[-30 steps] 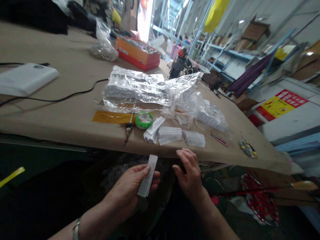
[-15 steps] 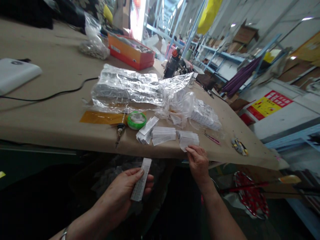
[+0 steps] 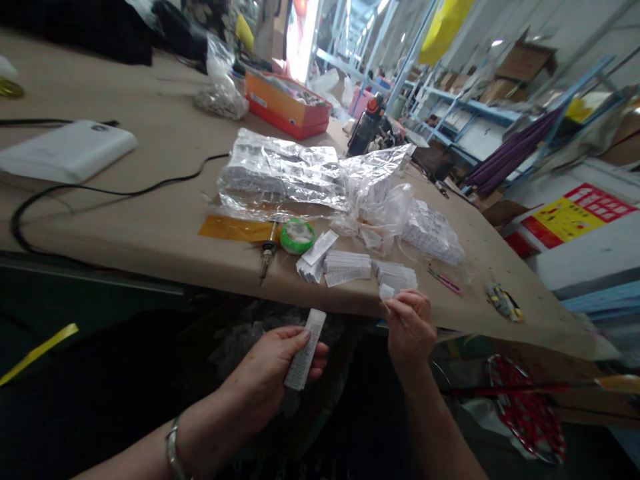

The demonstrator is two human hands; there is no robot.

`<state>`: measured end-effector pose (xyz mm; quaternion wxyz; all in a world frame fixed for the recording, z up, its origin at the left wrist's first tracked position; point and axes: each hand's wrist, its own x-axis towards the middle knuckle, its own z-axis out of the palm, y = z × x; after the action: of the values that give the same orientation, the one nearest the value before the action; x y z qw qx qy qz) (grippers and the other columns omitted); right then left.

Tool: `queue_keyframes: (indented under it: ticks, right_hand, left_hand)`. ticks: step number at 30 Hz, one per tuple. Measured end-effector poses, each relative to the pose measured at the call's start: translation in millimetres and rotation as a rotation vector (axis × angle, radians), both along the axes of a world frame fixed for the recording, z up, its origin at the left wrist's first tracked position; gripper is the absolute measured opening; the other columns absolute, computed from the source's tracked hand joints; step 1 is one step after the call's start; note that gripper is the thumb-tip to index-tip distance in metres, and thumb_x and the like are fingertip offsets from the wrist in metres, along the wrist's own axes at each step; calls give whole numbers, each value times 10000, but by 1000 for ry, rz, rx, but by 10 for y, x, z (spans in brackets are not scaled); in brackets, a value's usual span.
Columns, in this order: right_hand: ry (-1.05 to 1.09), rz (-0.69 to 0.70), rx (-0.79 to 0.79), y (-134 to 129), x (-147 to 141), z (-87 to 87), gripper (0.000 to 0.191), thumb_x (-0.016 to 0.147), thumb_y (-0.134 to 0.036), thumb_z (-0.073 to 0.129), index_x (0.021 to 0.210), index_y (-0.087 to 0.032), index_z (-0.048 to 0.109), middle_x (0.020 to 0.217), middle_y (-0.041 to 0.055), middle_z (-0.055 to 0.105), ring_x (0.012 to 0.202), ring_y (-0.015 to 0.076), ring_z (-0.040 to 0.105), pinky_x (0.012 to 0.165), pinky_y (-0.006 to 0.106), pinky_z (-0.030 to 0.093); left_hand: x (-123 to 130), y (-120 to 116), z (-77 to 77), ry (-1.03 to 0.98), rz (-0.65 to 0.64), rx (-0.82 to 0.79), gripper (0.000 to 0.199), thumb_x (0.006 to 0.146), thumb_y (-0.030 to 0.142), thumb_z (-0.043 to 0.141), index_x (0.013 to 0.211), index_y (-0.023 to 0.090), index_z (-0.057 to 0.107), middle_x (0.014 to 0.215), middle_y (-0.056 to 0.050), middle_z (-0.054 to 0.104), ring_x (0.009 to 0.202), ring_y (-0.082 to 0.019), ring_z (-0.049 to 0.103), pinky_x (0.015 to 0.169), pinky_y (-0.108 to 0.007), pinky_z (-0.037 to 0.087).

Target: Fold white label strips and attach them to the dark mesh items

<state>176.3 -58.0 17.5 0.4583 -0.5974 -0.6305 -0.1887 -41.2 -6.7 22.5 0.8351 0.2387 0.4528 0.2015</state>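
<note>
My left hand (image 3: 280,357) is closed round a narrow white printed label strip (image 3: 305,350), thumb on top, just in front of the table edge. Whether it is one strip or several stacked, I cannot tell. At the table edge my right hand (image 3: 413,327) pinches a small white label (image 3: 386,293) by its near end. That label is at the front of the right-hand pile of labels (image 3: 397,273). To its left lie a middle pile (image 3: 347,267) and a fanned left pile (image 3: 311,269) with one strip across the top.
Behind the piles are a silvery plastic bag (image 3: 285,170) and a wrapped white bundle (image 3: 433,230). A soldering iron (image 3: 267,257) lies beside a green round container (image 3: 297,237). Pink tweezers (image 3: 445,280) and pliers (image 3: 504,302) are on the right; a white box (image 3: 70,150) is on the left.
The view has turned, so the table appears shifted right. My right hand has lifted the near end of a label from the right pile. My left hand keeps its hold.
</note>
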Motion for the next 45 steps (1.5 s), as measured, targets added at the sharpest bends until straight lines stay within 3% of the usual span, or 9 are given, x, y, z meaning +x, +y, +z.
queue_keyframes:
  ticks: [4, 6, 11, 20, 24, 29, 34, 39, 45]
  right_hand:
    - [-61, 378, -121, 6, -637, -14, 178, 855, -133, 604, 924, -279, 677, 887, 16, 640, 981, 194, 564, 872, 397, 469]
    - [-95, 459, -161, 11, -823, -78, 165, 880, -159, 577, 929, -280, 678, 894, 9, 662, 979, 186, 573, 890, 393, 458]
    - [-109, 528, -219, 33, -892, -204, 159, 884, -157, 572, 937, -264, 677, 909, -3, 683, 999, 181, 572, 940, 396, 430]
    - [-100, 580, -221, 35, -890, -136, 174, 870, -137, 579, 970, -255, 660, 946, 12, 671, 1064, 219, 525, 981, 454, 391]
    - [276, 472, -263, -10, -872, -135, 227, 833, -249, 635, 1057, -225, 606, 998, 65, 598, 1035, 235, 534, 902, 401, 453]
    - [973, 424, -639, 31, -904, -82, 185, 816, -345, 616, 901, -186, 577, 805, 7, 590, 726, 135, 565, 671, 238, 467]
    - [1179, 463, -792, 57, -1004, -70, 205, 789, -343, 635, 731, -164, 552, 594, -51, 510, 520, 73, 431, 511, 179, 365]
    - [1189, 494, -825, 46, -1048, -90, 151, 779, -296, 648, 738, -169, 577, 611, -55, 531, 547, 68, 452, 546, 169, 377]
    - [1421, 796, -976, 95, -1000, -142, 369, 698, -236, 708, 1062, -209, 649, 1035, 32, 648, 921, 157, 597, 837, 249, 455]
  left_hand:
    - [-7, -5, 18, -193, -1, 30, 129, 777, 178, 631, 835, 66, 656, 689, -73, 656, 522, -101, 578, 491, -181, 459]
    - [-30, -3, 14, -272, 57, 18, 108, 729, 123, 647, 812, 59, 670, 699, -72, 653, 544, -93, 576, 493, -161, 435]
    - [-112, -6, 11, -242, 191, -90, 57, 707, 88, 633, 743, 62, 669, 667, -66, 640, 533, -92, 568, 491, -165, 424]
    - [-159, -16, 19, -315, 130, -22, 135, 699, 167, 700, 773, 62, 659, 675, -65, 637, 535, -84, 563, 484, -152, 409]
    - [-195, -30, 39, -214, 95, 15, 131, 803, 207, 613, 844, 85, 634, 717, -78, 651, 553, -122, 597, 523, -220, 483]
    - [-215, -85, 93, -94, 5, 42, 182, 872, 258, 537, 896, 94, 614, 730, -72, 649, 522, -100, 586, 523, -215, 494]
    - [-262, -129, 50, -177, -109, 54, 194, 826, 295, 595, 822, 100, 597, 709, -50, 627, 504, -88, 560, 485, -187, 456]
    - [-342, -120, -9, -199, -176, 49, 224, 803, 313, 604, 747, 97, 586, 638, -42, 603, 476, -94, 549, 465, -188, 432]
    - [-394, -139, -10, -240, -194, 3, 197, 824, 308, 584, 866, 116, 584, 632, -21, 591, 491, -101, 558, 469, -189, 433]
